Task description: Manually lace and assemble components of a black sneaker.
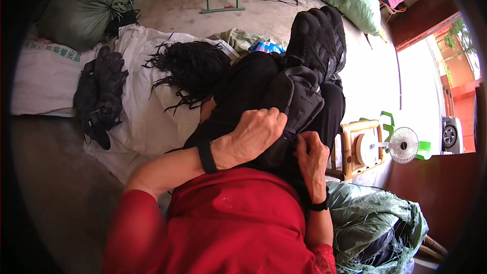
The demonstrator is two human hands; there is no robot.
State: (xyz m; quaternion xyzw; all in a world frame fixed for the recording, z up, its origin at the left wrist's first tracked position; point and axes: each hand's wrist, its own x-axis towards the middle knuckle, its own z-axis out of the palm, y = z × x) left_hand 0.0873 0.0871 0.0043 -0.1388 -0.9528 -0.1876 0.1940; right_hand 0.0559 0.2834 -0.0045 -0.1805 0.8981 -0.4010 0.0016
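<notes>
The left hand (256,132) grips a black shoe (294,104) tight to steady it; the right hand (312,155), at five o'clock, pinches its edge.

My only view: head-worn fisheye, looking steeply down over lap (238,223), close; floor (167,0) curving away ahead.

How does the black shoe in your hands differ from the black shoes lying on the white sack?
The held shoe is gripped by the left hand and right hand over the lap; the loose shoes lie untouched, piled on the white sack. The held one sits close, the pile farther left. All are black.
</notes>
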